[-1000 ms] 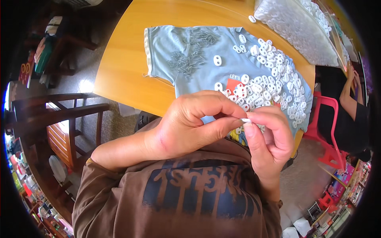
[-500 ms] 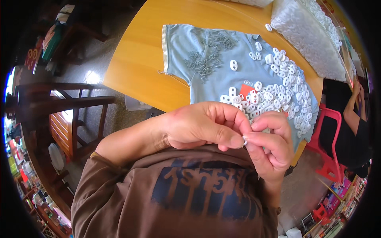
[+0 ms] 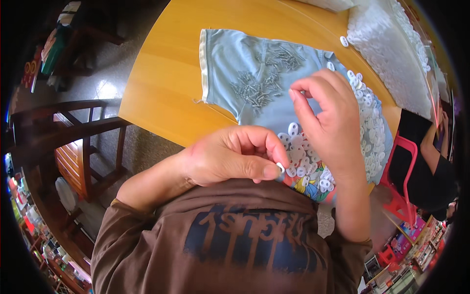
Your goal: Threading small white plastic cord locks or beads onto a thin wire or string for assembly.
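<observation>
My left hand (image 3: 235, 156) is closed in front of my chest. Its thumb and index finger pinch a small white cord lock piece (image 3: 280, 168). My right hand (image 3: 328, 115) is raised over the blue shirt (image 3: 227, 63) on the table, thumb and index tips brought together. Whether anything small sits between those tips is hidden. To the left of those fingertips lie several small metal springs (image 3: 257, 90) in a loose pile on the cloth. Many white oval two-hole cord lock pieces (image 3: 369, 122) are heaped on the shirt, partly behind my right hand and forearm.
The yellow wooden table (image 3: 166, 63) holds the shirt. A clear bag of white pieces (image 3: 387, 59) stands at the far right, with one loose piece (image 3: 344, 41) beside it. A red plastic chair (image 3: 406, 171) and another person's arm (image 3: 428, 152) are at right; a wooden chair (image 3: 73, 157) is at left.
My right hand has left the left hand and moved up and away over the shirt, near the springs. My left hand keeps the white piece and has shifted slightly left.
</observation>
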The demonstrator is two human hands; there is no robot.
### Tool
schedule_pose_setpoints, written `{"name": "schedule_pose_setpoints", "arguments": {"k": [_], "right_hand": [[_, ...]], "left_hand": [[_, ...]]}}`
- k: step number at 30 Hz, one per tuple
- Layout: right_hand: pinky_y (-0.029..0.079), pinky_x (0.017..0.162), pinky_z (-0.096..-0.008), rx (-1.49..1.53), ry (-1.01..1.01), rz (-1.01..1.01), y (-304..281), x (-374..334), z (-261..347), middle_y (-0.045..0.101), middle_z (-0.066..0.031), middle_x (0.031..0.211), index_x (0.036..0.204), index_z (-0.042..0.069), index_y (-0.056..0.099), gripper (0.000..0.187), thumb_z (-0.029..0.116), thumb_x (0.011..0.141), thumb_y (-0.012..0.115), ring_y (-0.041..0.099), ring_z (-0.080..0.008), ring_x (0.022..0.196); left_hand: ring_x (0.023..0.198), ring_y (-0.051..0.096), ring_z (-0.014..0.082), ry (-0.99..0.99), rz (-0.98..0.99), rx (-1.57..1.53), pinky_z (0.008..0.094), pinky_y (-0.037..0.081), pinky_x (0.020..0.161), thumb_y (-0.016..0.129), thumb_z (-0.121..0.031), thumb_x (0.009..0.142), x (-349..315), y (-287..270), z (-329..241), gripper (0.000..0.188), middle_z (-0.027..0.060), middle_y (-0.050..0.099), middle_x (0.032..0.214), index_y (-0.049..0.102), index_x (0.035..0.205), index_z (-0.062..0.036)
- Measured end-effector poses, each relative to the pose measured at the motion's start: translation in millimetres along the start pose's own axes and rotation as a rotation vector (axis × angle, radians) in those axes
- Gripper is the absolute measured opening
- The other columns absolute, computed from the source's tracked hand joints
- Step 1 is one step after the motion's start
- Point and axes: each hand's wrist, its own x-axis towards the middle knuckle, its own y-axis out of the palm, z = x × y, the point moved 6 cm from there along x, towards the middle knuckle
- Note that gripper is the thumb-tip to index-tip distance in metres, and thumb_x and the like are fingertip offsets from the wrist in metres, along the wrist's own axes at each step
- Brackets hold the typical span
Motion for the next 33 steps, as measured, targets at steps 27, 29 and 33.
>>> {"name": "schedule_pose_setpoints", "arguments": {"k": [27,29,33], "right_hand": [[0.042,0.062,-0.0245,0.107,0.367,0.224,22,10,-11,0.053,-0.0054,0.068,0.07,-0.001,0.053,0.006,-0.001,0.069,0.059,0.053,-0.0129,0.066],[0.042,0.063,-0.0226,0.167,0.422,0.183,16,1,-10,0.054,-0.004,0.07,0.071,0.0,0.053,0.006,-0.003,0.07,0.059,0.053,-0.0107,0.067],[0.043,0.061,-0.022,0.606,0.518,0.084,11,-19,-2,0.057,-0.0028,0.077,0.076,0.001,0.054,0.009,-0.004,0.072,0.059,0.054,-0.0087,0.071]], "left_hand": [[0.069,0.05,0.0037,0.083,-0.048,-0.038,0.0171,0.041,0.061,0.06,0.0,0.08,-13,-7,-10,0.014,-0.0003,0.056,0.08,0.057,0.093,-0.0009],[0.066,0.048,0.0047,0.135,-0.109,-0.014,0.0171,0.039,0.059,0.06,-0.001,0.079,-14,-11,-12,0.014,0.0,0.055,0.079,0.056,0.093,-0.0007],[0.061,0.044,0.0081,0.333,-0.208,-0.031,0.0191,0.035,0.055,0.059,-0.007,0.081,-16,-15,-20,0.014,0.0019,0.052,0.073,0.056,0.093,-0.0007]]}}
